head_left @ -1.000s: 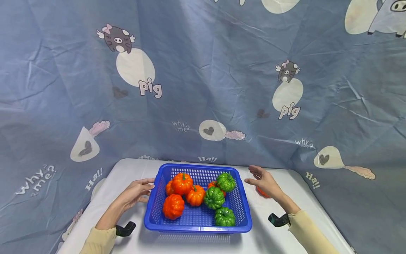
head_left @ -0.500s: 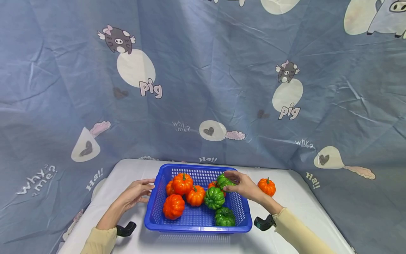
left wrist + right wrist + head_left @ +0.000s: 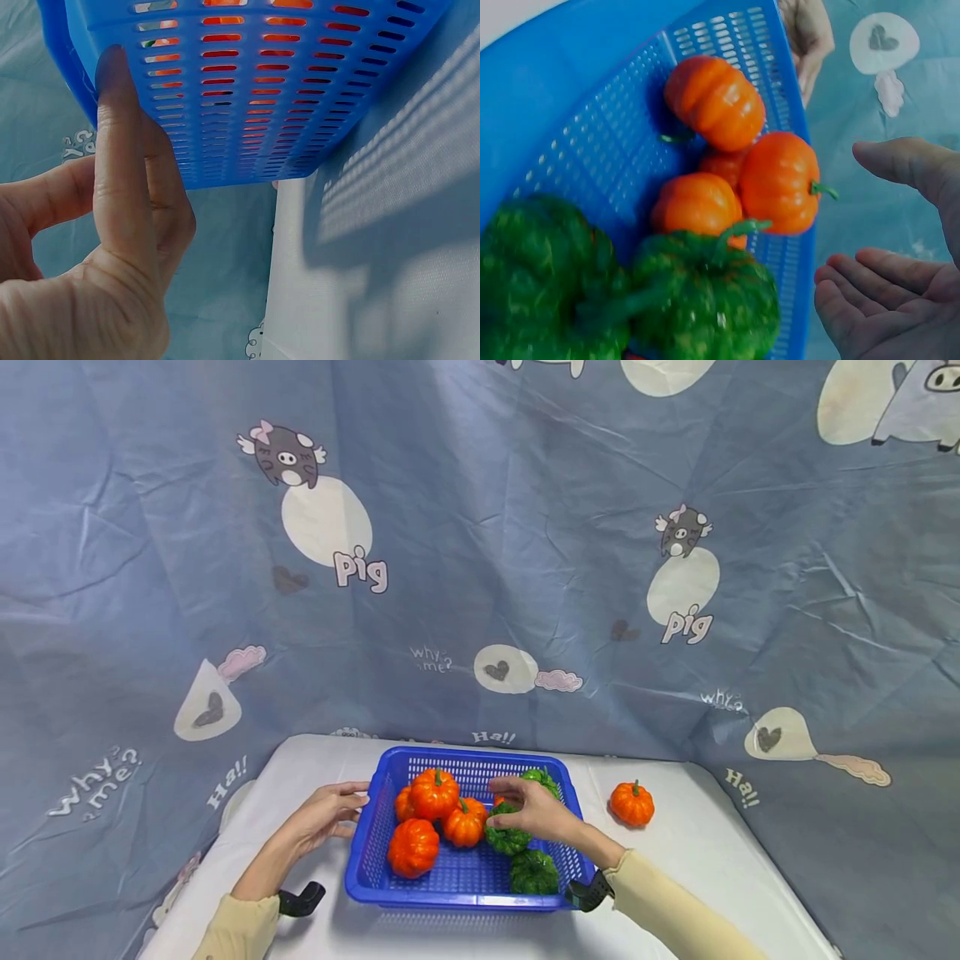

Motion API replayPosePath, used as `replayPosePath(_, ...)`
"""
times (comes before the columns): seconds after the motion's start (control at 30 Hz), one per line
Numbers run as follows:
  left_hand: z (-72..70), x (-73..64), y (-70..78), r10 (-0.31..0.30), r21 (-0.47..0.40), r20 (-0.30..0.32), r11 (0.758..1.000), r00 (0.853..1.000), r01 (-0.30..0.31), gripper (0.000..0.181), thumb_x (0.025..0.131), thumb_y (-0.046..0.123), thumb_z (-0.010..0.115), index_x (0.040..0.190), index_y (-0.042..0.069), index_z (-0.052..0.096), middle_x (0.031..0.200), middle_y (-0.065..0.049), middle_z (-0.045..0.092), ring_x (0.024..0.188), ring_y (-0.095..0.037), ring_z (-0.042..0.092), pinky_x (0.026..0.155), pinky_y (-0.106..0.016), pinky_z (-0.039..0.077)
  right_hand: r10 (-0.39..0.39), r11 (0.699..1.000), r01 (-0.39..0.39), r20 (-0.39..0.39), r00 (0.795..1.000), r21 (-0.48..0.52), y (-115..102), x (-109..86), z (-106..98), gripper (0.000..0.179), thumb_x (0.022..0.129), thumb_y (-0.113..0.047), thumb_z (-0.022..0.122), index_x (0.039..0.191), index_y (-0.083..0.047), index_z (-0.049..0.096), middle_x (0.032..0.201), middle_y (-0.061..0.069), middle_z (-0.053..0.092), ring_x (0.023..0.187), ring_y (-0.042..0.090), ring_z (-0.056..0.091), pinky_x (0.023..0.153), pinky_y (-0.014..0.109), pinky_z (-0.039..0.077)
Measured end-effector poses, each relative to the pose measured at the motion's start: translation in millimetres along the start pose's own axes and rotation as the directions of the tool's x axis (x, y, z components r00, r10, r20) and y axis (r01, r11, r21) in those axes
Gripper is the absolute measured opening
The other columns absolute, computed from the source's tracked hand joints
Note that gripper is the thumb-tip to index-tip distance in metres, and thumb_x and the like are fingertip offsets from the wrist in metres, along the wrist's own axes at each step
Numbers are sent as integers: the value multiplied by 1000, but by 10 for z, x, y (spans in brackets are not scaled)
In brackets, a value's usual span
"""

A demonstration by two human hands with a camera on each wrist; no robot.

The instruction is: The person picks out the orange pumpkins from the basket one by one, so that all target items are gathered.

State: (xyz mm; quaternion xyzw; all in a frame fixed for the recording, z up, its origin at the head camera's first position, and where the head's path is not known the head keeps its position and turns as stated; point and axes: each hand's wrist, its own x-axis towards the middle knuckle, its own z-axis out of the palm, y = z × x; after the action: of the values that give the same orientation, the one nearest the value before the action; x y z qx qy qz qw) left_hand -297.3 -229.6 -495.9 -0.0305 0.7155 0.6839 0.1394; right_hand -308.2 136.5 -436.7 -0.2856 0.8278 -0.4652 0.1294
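A blue plastic basket holds several small orange pumpkins on its left side and green ones on its right. My left hand is at the basket's left side, its fingers touching the outer wall near the rim, as the left wrist view shows. Over the basket's right half my right hand reaches in with thumb and fingers spread and nothing between them. It partly covers a green pumpkin and a reddish-orange one behind. In the right wrist view, a green pumpkin fills the lower middle.
One orange pumpkin sits on the white tablecloth to the right of the basket. A blue-grey curtain with pig prints hangs behind the table and along its sides.
My right hand has moved left, from above the orange pumpkin on the table to over the green pumpkins in the basket. That orange pumpkin is now uncovered. The left hand has stayed put.
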Motion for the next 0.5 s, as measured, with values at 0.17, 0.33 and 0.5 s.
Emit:
replayPosePath(0.17,0,1,-7,3,-4,2,1000,1000,-3,55,95,16,54,144,-4,37,107,-11,62,86,-20,64,75,-41,59,-2,1000,2,5,1000,-8,8,94,144,58,82,-14,76,132,2,53,134,19,56,126,36,53,106,48,42)
replayPosePath(0.33,-8,-7,-21,17,-4,10,1000,1000,-17,56,95,17,55,143,-5,37,106,-11,63,85,-20,64,76,-42,59,20,999,-20,-18,1000,-30,23,229,258,64,78,-19,79,132,4,53,135,20,56,126,35,53,107,48,41)
replayPosePath(0.5,-7,-8,-6,13,-2,4,1000,1000,-13,55,95,17,55,143,-5,37,109,-12,62,86,-20,63,76,-43,59,39,998,-42,-54,998,-56,9,401,337,69,78,-22,79,134,7,50,136,22,54,127,36,52,107,46,41)
